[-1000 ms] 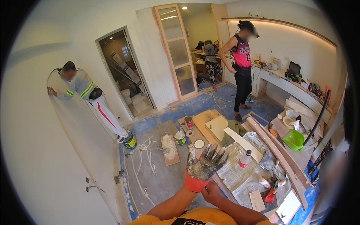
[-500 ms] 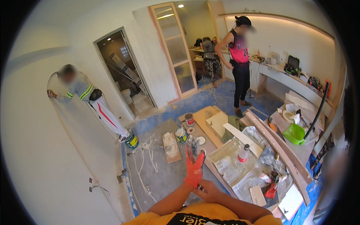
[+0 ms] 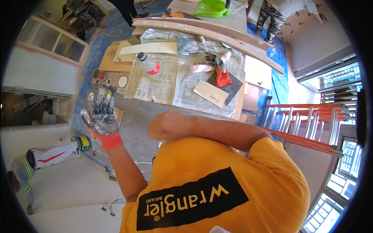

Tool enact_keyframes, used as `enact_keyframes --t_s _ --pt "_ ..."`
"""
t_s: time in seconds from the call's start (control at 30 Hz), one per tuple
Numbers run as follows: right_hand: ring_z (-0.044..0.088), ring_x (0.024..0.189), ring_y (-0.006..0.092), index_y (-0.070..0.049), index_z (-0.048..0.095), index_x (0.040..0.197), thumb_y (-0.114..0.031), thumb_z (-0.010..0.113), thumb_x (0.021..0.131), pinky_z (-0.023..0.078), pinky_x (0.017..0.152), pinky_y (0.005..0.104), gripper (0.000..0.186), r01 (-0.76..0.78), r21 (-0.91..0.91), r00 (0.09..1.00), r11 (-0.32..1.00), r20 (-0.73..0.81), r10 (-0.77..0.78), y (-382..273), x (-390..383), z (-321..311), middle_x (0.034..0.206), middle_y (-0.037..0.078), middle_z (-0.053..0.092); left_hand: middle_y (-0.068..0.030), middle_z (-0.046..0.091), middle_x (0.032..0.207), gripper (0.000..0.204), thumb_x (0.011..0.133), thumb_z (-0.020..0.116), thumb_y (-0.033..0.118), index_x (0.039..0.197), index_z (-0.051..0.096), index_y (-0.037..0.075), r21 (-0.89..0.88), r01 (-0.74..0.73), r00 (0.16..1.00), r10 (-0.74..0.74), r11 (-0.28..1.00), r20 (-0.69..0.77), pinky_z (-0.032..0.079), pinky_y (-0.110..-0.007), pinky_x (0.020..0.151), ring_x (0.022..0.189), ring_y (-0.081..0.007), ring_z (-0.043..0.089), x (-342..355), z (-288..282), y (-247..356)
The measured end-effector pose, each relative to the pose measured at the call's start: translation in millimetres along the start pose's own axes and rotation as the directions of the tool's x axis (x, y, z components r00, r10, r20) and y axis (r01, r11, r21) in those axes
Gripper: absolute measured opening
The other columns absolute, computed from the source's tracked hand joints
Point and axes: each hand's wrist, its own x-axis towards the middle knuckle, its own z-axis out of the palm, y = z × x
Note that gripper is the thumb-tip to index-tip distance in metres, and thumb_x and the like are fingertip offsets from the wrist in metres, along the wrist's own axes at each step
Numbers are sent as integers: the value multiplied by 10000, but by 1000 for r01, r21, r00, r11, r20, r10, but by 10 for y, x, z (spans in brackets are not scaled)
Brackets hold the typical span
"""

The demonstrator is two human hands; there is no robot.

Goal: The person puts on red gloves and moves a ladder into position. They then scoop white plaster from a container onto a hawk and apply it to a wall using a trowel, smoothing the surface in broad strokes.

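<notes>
My left hand [image 3: 101, 118] wears a red work glove with a palm caked in grey and white. It is raised over the floor at left with its fingers stretched apart, holding nothing. My bare right hand [image 3: 167, 125] is in front of my chest, blurred by motion, so its fingers cannot be made out. Beyond it, newspaper [image 3: 155, 83] covers boards, and on it stand or lie a clear bottle [image 3: 150, 65] with a dark cap and red label, another red glove [image 3: 223, 77] and a small printed cardboard piece [image 3: 211, 93].
A paint can [image 3: 100, 75] and a white lid [image 3: 122, 81] sit beside the boards. Long planks [image 3: 210, 37] run along the far side, near a green dustpan [image 3: 211, 8]. An orange ladder [image 3: 303, 121] is at right. One co-worker [image 3: 50, 155] stands on a bucket [image 3: 81, 144]; another [image 3: 272, 19] is far right.
My view has swung and tilted down, bringing the ladder and windows into sight. My right hand has come away from my left wrist, and my gloved fingers have spread apart.
</notes>
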Motion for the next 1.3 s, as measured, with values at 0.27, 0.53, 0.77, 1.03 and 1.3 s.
enact_keyframes --t_s 0.27,0.53,0.77,1.03,1.3 --pt "607 1069 333 -109 690 1132 -155 695 847 514 920 424 289 -846 -414 533 336 -649 543 952 -1899 -1076 1153 118 633 -139 655 1207 450 1039 503 308 1304 578 -48 598 151 974 -223 787 47 514 -375 976 1062 -226 650 -464 427 -1144" --pt "636 976 360 -73 723 976 -152 670 841 512 872 446 165 -768 -12 476 640 -680 558 987 -1693 -1741 971 152 682 -60 676 1152 409 972 649 155 1328 578 -33 684 281 895 -441 673 67 488 -238 890 1004 -93 611 -588 1226 -1687" --pt "623 1045 372 -56 698 1074 -136 634 860 494 924 459 238 -757 -286 644 587 -472 601 1343 -2056 -1463 1036 202 677 -48 711 1089 350 960 663 155 1264 631 -16 795 146 881 -443 589 166 493 -256 898 989 -84 617 -700 1395 -1887" --pt "581 682 54 6 610 1068 -79 608 979 448 579 202 123 -447 373 578 813 -573 581 -275 -659 -1163 805 22 634 -61 700 928 220 963 649 169 1095 662 -7 666 106 936 -300 738 183 506 -276 769 831 -72 583 -752 1566 -1410" --pt "610 624 122 -13 573 1020 -136 577 1002 503 548 258 124 -313 844 586 436 -189 788 -447 146 -205 771 82 648 -36 681 889 206 976 615 192 1026 655 -3 613 235 972 -200 755 -126 497 -272 695 761 -87 590 -821 566 -510"
